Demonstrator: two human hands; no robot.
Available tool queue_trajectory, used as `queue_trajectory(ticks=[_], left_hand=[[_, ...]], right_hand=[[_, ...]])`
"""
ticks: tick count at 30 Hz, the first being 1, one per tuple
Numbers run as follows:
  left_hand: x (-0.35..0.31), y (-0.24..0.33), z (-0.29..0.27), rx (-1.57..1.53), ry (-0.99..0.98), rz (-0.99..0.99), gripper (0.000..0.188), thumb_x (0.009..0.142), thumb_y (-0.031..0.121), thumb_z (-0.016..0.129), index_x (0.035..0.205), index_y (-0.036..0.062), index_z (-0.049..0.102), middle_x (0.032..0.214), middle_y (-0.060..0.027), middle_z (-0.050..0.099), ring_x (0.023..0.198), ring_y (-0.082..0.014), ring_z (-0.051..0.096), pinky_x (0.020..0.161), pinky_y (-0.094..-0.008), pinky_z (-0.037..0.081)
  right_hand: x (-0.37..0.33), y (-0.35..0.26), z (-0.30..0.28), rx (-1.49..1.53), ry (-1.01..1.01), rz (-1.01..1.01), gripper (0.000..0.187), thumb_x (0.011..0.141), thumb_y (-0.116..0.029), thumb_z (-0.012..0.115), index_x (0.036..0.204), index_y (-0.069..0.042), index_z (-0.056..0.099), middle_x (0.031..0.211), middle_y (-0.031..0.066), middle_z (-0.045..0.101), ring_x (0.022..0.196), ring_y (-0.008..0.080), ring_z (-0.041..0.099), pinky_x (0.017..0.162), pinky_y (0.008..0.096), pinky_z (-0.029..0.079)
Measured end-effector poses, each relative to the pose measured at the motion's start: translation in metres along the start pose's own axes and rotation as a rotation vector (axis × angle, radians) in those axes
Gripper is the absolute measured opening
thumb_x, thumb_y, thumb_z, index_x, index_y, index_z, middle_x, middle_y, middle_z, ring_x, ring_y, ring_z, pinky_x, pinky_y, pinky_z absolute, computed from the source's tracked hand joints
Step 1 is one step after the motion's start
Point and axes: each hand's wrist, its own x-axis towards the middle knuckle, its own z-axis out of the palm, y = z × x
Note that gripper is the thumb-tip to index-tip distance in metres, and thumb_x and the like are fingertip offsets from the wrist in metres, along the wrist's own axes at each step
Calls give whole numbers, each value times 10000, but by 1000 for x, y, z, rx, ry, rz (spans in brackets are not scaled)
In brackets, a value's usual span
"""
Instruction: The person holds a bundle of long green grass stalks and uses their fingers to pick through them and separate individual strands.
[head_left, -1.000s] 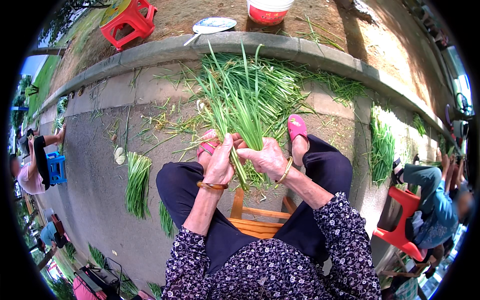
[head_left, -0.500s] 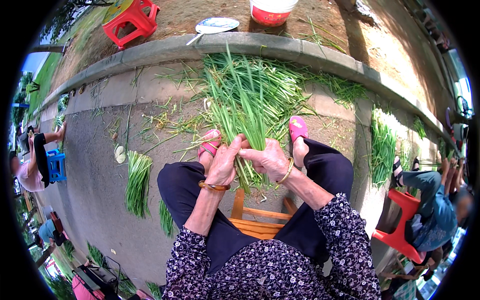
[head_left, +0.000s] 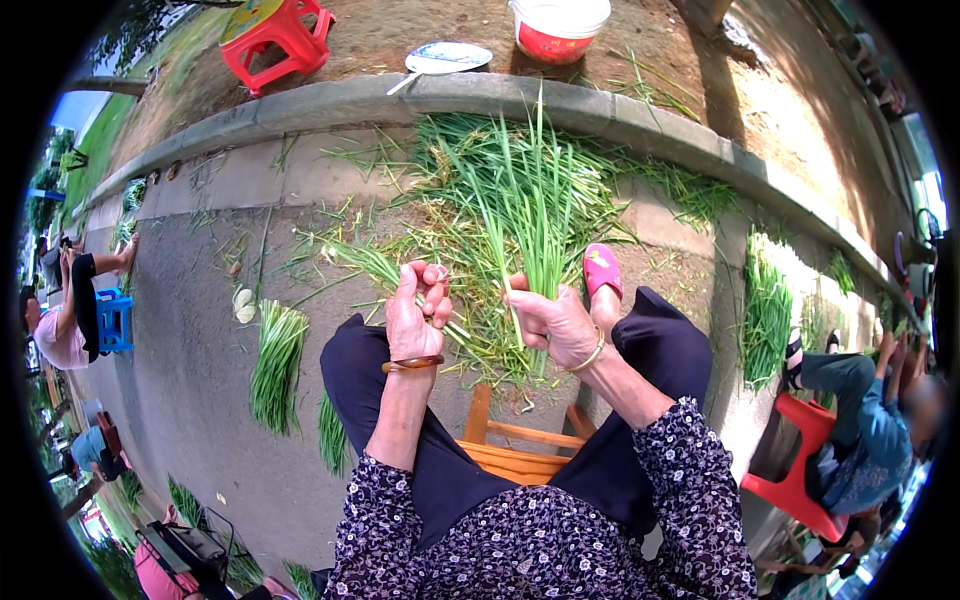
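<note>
Far left there's a person in a pink top [head_left: 62, 340] on a blue stool [head_left: 114, 320]. Next a bundle of green stalks [head_left: 279, 365] on the pavement, same spot vs. half a sec ago, w/ a smaller bundle [head_left: 332, 436] near it, by the left knee.

L hand [head_left: 412, 315], brown bangle [head_left: 412, 364] on the wrist: it's come away from the R one. A sec ago they were practically together over the stalks, now there's a clear gap. Fingers are curled w/ the tips up; a thin clump of stalks [head_left: 368, 263] slants across under it, but can't tell if it's actually gripped.

Big loose pile of greens [head_left: 450, 150] lies up against the curb [head_left: 330, 107], between & beyond the hands, looks unchanged.

R hand [head_left: 553, 325], gold bangle [head_left: 592, 356]: fingers closed around a bunch of long green stalks [head_left: 548, 235], blades pointing up & away over the pile, cut ends poking out below the fist. Bunch stands more upright & further right than before.

Right of that, pink shoe [head_left: 602, 270], another bundle [head_left: 766, 315], then a co-worker in blue [head_left: 870, 455] on a red chair [head_left: 800, 465].
</note>
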Motion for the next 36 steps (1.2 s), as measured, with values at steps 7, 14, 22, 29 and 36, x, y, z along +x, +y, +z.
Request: queue_trajectory(ticks=[7,14,22,29,36], left_hand=[[-12,-7,31,326,-16,-193,209,794,163,595,912,11,513,720,-20,517,418,-4,318,313,-138,258],[-16,-6,30,397,-81,-216,252,745,117,644,947,34,516,667,22,522,378,-7,302,317,-151,236],[-16,-3,33,416,-119,-267,213,759,95,616,936,24,520,698,-23,573,402,-2,382,325,-136,247],[-17,-11,34,439,-36,-238,171,763,99,613,895,32,526,705,-52,589,400,-14,386,322,-143,242],[-18,-11,33,438,-49,-324,140,764,73,607,876,50,527,767,-87,604,384,-30,368,324,-161,241]], right_hand=[[-3,5,0,-26,-32,21,217,753,-120,614,933,-40,523,510,-83,349,380,14,276,348,182,215],[-4,9,1,-25,-84,59,239,746,-113,621,953,-35,532,564,-83,384,387,8,283,350,174,219],[-3,13,1,41,-60,64,181,769,-154,619,901,-57,542,561,-75,390,391,11,289,344,179,215],[-3,12,0,-23,-21,26,169,775,-186,621,870,-66,549,514,-80,373,382,16,280,347,185,214],[-2,13,0,-23,-7,40,155,775,-184,616,846,-64,550,500,-80,359,373,18,274,348,185,212]])
